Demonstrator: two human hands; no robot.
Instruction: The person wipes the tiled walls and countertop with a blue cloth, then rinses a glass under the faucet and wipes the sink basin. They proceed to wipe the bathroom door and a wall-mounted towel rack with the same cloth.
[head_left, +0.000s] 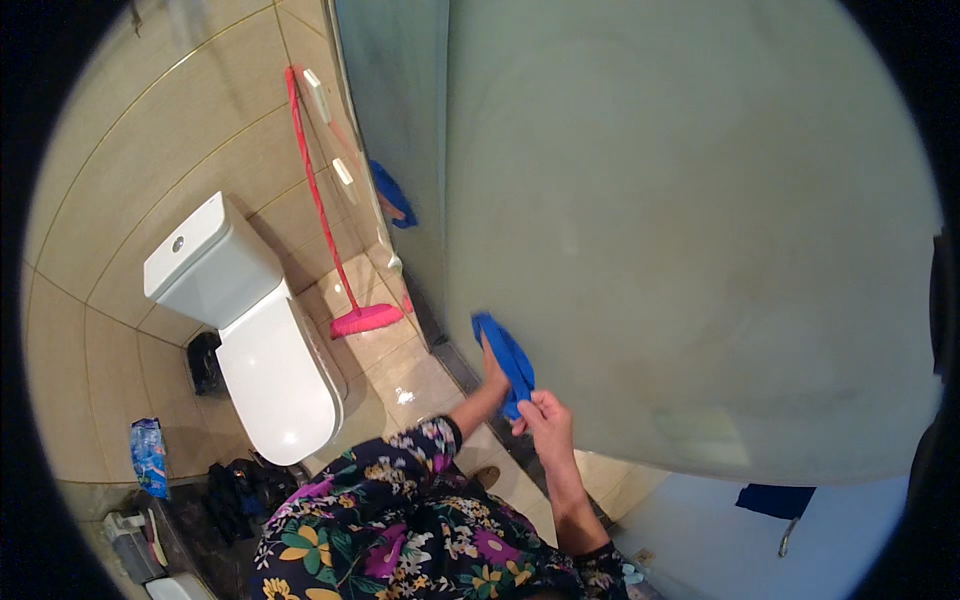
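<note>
A blue cloth (508, 356) lies over my left hand (493, 369), whose fingers are mostly hidden behind it, close to a large frosted glass panel (675, 225). The fingertips of my right hand (547, 424) pinch the cloth's lower end. Part of the cloth and a hand are mirrored in the glass strip to the left. Whether the cloth touches the large panel cannot be told.
A white toilet (281, 382) with its lid down stands at the left. A pink broom (367, 320) leans on the tiled wall beside it. A blue plastic packet (148, 457) and a dark bundle (244, 495) are at the lower left. Dark edging (517, 442) runs along the floor.
</note>
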